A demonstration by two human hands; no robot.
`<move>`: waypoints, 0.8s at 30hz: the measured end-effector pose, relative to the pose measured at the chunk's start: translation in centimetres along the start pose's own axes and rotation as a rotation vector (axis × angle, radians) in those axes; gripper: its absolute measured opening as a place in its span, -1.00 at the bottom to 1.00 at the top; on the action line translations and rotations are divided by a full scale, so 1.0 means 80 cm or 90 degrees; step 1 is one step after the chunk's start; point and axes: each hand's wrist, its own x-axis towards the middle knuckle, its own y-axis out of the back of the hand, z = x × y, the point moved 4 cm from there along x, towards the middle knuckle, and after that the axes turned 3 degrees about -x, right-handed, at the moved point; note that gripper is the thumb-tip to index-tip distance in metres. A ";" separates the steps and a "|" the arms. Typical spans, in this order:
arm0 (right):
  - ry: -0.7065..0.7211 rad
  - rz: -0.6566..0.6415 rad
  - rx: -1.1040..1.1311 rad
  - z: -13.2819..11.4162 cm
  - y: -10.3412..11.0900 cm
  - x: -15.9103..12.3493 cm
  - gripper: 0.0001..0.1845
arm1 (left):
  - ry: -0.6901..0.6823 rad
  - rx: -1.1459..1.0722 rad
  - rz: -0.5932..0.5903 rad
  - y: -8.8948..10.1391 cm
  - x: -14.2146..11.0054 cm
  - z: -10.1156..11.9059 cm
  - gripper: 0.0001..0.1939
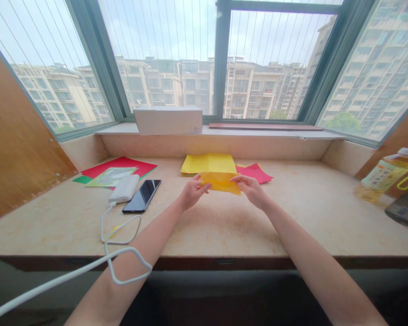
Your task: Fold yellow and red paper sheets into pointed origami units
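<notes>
A folded orange-yellow paper [221, 182] is held up above the stone counter [224, 222], in the middle of the view. My left hand [192, 192] pinches its left edge with thumb and fingers closed. My right hand [252, 189] pinches its right edge the same way. Just behind the paper a stack of yellow sheets [209, 164] lies flat on the counter, with pink-red sheets [255, 173] to its right.
At the left lie red and green sheets [117, 172], a white power bank [124, 188] with a white cable [119, 244] and a black phone [143, 195]. A white box [168, 120] stands on the window ledge. A bottle [384, 174] lies at the far right.
</notes>
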 end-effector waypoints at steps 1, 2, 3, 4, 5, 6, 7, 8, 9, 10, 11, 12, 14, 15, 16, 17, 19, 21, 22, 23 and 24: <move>-0.002 -0.029 0.009 -0.002 -0.002 -0.002 -0.67 | 0.010 -0.002 0.015 0.002 0.001 -0.001 -0.58; -0.005 -0.066 0.024 -0.003 -0.006 -0.004 -0.63 | 0.014 -0.004 0.025 0.003 0.002 -0.002 -0.60; -0.007 -0.105 0.043 -0.005 -0.010 -0.006 -0.57 | 0.017 -0.008 0.033 0.004 0.003 -0.004 -0.63; -0.008 -0.140 0.064 -0.006 -0.014 -0.008 -0.50 | 0.021 -0.015 0.039 0.004 0.003 -0.006 -0.66; -0.010 -0.162 0.079 -0.005 -0.017 -0.009 -0.41 | 0.026 -0.024 0.044 0.005 0.004 -0.008 -0.70; -0.012 -0.173 0.085 -0.004 -0.020 -0.009 -0.32 | 0.030 -0.036 0.046 0.004 0.004 -0.010 -0.72; -0.013 -0.172 0.080 -0.002 -0.021 -0.009 -0.25 | 0.035 -0.049 0.047 0.003 0.005 -0.012 -0.73; -0.012 -0.164 0.065 0.001 -0.022 -0.008 -0.21 | 0.039 -0.064 0.046 0.002 0.005 -0.014 -0.74; -0.009 -0.152 0.045 0.004 -0.023 -0.007 -0.19 | 0.041 -0.079 0.045 0.000 0.005 -0.016 -0.73; -0.002 -0.134 0.025 0.007 -0.022 -0.005 -0.20 | 0.042 -0.094 0.045 -0.001 0.005 -0.017 -0.72; 0.007 -0.116 0.010 0.009 -0.021 -0.004 -0.24 | 0.041 -0.107 0.046 -0.002 0.005 -0.018 -0.70; 0.018 -0.098 -0.001 0.011 -0.020 -0.003 -0.29 | 0.040 -0.117 0.047 -0.003 0.004 -0.018 -0.67; 0.032 -0.074 -0.012 0.014 -0.016 -0.002 -0.39 | 0.034 -0.143 0.050 -0.005 0.004 -0.018 -0.61; 0.035 -0.066 -0.016 0.015 -0.015 -0.001 -0.44 | 0.030 -0.159 0.052 -0.005 0.004 -0.019 -0.55; 0.037 -0.058 -0.022 0.015 -0.014 -0.001 -0.47 | 0.026 -0.175 0.052 -0.005 0.004 -0.019 -0.49; 0.040 -0.049 -0.030 0.016 -0.013 -0.001 -0.50 | 0.023 -0.189 0.048 -0.006 0.004 -0.019 -0.40; 0.047 -0.025 -0.048 0.018 -0.010 0.001 -0.53 | 0.014 -0.203 0.035 -0.006 0.003 -0.020 -0.27; 0.057 0.001 -0.065 0.020 -0.008 0.002 -0.55 | 0.007 -0.187 0.015 -0.007 0.003 -0.021 -0.30; 0.062 0.015 -0.073 0.020 -0.007 0.003 -0.56 | 0.005 -0.170 0.007 -0.007 0.003 -0.022 -0.38; 0.067 0.029 -0.082 0.020 -0.006 0.004 -0.57 | 0.003 -0.151 0.000 -0.008 0.003 -0.023 -0.47; 0.071 0.045 -0.093 0.019 -0.005 0.005 -0.59 | 0.004 -0.131 -0.004 -0.008 0.003 -0.023 -0.56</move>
